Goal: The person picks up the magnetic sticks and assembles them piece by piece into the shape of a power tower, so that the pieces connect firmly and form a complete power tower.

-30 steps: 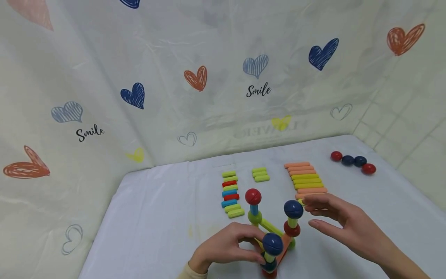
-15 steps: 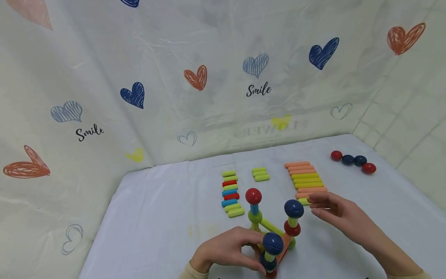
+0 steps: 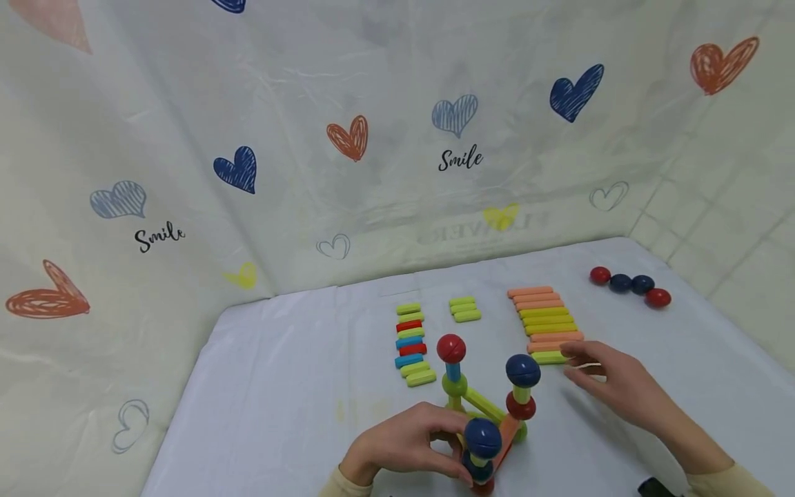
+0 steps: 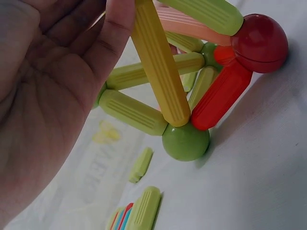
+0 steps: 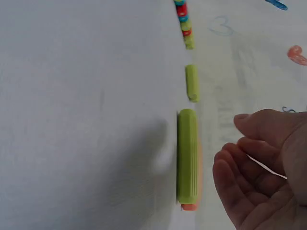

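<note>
Stick (image 3: 549, 357), green, lies crosswise on the desk (image 3: 267, 386) at the near end of its row (image 3: 548, 320), its right end just beside the loosely bent fingers (image 3: 581, 348) of the nearer right hand (image 3: 619, 384), which pinch nothing (the left hand (image 3: 406, 442) grips the frame (image 3: 487, 405) at its near corner).

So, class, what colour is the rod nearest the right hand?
The rod is lime green, clearest in the right wrist view.

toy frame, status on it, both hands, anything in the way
Left hand grips toy frame at its near corner. Right hand empty, beside the lime stick nearest it. Nothing between them.
</note>
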A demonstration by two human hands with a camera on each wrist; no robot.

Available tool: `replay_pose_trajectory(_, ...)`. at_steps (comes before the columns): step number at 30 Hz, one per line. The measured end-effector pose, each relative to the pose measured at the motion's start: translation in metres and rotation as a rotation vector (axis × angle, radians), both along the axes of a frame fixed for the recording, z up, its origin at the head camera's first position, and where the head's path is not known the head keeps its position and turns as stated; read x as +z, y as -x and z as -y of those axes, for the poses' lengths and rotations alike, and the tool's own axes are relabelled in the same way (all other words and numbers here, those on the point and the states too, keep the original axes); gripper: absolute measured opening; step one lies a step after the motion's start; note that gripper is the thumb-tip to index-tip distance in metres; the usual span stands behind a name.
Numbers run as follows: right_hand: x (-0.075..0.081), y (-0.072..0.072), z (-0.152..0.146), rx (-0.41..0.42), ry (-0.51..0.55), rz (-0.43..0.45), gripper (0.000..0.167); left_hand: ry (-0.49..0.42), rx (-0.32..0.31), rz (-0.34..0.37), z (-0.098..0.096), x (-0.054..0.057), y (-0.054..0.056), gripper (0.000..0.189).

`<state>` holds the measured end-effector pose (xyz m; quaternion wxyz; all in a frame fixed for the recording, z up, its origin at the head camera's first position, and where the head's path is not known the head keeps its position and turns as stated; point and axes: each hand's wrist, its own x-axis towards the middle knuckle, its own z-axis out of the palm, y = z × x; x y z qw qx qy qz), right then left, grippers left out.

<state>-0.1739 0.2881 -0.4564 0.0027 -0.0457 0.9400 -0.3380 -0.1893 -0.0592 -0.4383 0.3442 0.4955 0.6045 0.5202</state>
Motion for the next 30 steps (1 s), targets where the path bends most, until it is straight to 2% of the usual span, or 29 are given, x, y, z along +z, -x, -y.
replay_pose_trajectory(7,-0.013,0.008,-0.002,0.142,-0.324,-0.187,0.041,-0.003,0.014,0.038,0.0,-0.002,0.0,0.036)
replay_pose_trajectory(10,-0.015,0.01,-0.004,0.19,-0.383,-0.28,0.041,-0.003,0.014,0.048,0.0,-0.002,0.0,0.036)
replay_pose_trajectory(14,-0.018,0.012,-0.006,0.205,-0.422,-0.347,0.039,0.0,0.015,0.056,0.0,-0.002,-0.001,0.036)
replay_pose_trajectory(17,-0.019,0.013,-0.006,0.192,-0.441,-0.355,0.038,0.003,0.015,0.046,-0.001,-0.002,0.0,0.036)
replay_pose_trajectory(22,-0.019,0.013,-0.005,0.153,-0.45,-0.296,0.037,0.005,0.021,0.021,0.002,0.0,0.001,0.036)
replay_pose_trajectory(25,-0.018,0.012,-0.005,0.143,-0.433,-0.266,0.037,-0.025,0.04,0.012,0.008,0.003,0.004,0.037)
replay_pose_trajectory(28,-0.017,0.012,-0.006,0.143,-0.406,-0.25,0.037,-0.087,0.077,-0.005,0.017,0.006,0.009,0.036)
replay_pose_trajectory(30,-0.017,0.012,-0.006,0.145,-0.396,-0.246,0.038,-0.137,0.136,-0.032,0.022,0.006,0.015,0.033)
